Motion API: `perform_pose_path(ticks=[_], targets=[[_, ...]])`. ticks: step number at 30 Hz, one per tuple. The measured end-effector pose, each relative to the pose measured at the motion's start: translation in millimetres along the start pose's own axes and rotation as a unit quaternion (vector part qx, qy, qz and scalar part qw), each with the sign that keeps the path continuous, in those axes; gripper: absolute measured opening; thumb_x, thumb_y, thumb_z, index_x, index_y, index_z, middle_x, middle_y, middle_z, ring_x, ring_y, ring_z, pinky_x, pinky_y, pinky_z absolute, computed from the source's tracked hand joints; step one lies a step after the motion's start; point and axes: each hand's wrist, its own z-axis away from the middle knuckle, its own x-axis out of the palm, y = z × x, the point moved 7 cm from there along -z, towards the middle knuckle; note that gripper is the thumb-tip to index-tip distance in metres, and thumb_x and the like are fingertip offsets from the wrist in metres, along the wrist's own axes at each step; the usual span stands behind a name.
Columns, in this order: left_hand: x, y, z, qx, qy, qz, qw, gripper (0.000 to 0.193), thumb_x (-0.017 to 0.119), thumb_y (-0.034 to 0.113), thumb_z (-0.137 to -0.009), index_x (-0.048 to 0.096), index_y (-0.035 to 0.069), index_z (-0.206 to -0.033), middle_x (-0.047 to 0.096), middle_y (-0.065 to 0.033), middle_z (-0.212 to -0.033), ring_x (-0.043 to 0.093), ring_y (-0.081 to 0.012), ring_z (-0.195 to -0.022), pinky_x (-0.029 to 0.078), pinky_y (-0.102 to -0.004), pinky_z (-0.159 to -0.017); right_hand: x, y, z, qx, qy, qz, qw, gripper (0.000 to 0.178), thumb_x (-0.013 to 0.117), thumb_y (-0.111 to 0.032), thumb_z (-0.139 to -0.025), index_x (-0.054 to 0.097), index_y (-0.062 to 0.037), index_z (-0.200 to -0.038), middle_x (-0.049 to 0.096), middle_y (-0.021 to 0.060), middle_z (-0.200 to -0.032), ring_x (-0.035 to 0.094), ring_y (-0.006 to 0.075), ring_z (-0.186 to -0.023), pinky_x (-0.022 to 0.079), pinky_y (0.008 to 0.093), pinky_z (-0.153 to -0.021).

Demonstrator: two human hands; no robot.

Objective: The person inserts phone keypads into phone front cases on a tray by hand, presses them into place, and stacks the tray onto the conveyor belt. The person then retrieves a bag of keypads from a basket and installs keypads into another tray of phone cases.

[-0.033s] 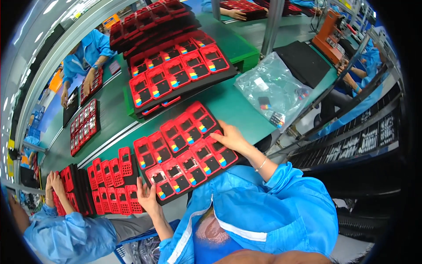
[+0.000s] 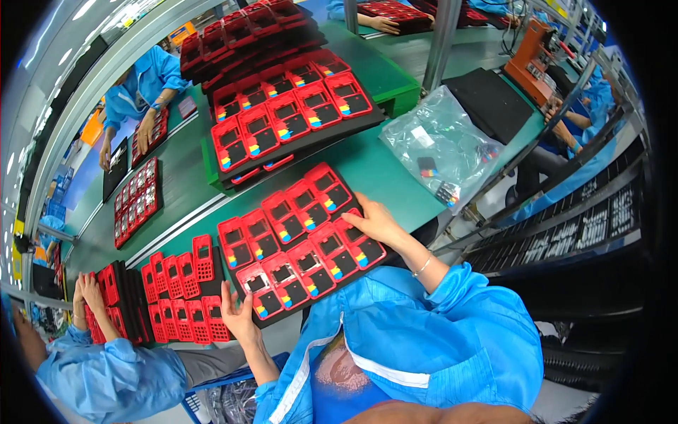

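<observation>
In front of me a black tray [image 2: 291, 248] bears two rows of red phone housings [image 2: 308, 272]. Each housing has a window opening and a small yellow, blue and red piece near one end. My left hand [image 2: 241, 319] grips the tray's near left corner, its thumb on top by a housing and its index finger along the side edge. At the right end, my right hand [image 2: 378, 222] is closed on the tray, with the thumb over the rightmost near housing and the other fingers along the edge. The tray's underside is hidden.
Beyond the tray, a tall stack of similar trays [image 2: 282, 120] stands on a green crate. A clear plastic bag [image 2: 441, 148] lies to its right, near black sheets [image 2: 487, 102]. At left are keypad-side housings [image 2: 185, 318] and a co-worker's hands [image 2: 92, 297]. A conveyor carries another tray [image 2: 136, 201].
</observation>
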Motion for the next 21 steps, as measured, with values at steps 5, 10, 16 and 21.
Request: perform_pose_path(ticks=[5, 10, 16, 21], targets=[[27, -10, 4, -0.061, -0.056, 0.09, 0.992, 0.1, 0.076, -0.02, -0.076, 0.03, 0.002, -0.161, 0.028, -0.0171, -0.166, 0.052, -0.0203, -0.125, 0.057, -0.0324, -0.095, -23, 21, 11, 0.011, 0.008, -0.166, 0.986, 0.057, 0.072, -0.011, -0.094, 0.051, 0.0018, -0.146, 0.071, 0.0142, -0.122, 0.068, 0.0167, -0.105, 0.055, 0.0313, -0.089], [70, 13, 16, -0.146, -0.167, 0.147, 0.964, 0.092, 0.07, -0.02, -0.082, 0.026, -0.004, -0.16, 0.037, -0.0245, -0.16, 0.05, -0.0278, -0.139, 0.051, -0.0385, -0.109, -74, 25, 46, 0.064, 0.027, -0.245, 0.967, 0.072, 0.075, -0.012, -0.095, 0.037, 0.0066, -0.154, 0.063, 0.0159, -0.135, 0.063, 0.0186, -0.119, 0.051, 0.0305, -0.099], [111, 101, 40, -0.122, -0.285, 0.149, 0.939, 0.087, 0.069, -0.017, -0.085, 0.025, -0.007, -0.16, 0.046, -0.0224, -0.155, 0.055, -0.0267, -0.135, 0.048, -0.0388, -0.112, -151, -18, 100, 0.041, 0.094, -0.283, 0.953, 0.063, 0.071, -0.008, -0.096, 0.043, 0.0072, -0.15, 0.064, 0.0149, -0.134, 0.063, 0.0181, -0.119, 0.051, 0.0314, -0.103], [132, 159, 23, -0.06, -0.319, 0.115, 0.939, 0.084, 0.067, -0.016, -0.087, 0.024, -0.008, -0.159, 0.042, -0.0187, -0.156, 0.049, -0.0261, -0.14, 0.045, -0.0385, -0.115, -186, -87, 108, -0.012, 0.1, -0.258, 0.961, 0.058, 0.07, -0.015, -0.1, 0.045, 0.0076, -0.147, 0.068, 0.0145, -0.127, 0.069, 0.0131, -0.106, 0.057, 0.0271, -0.091]])
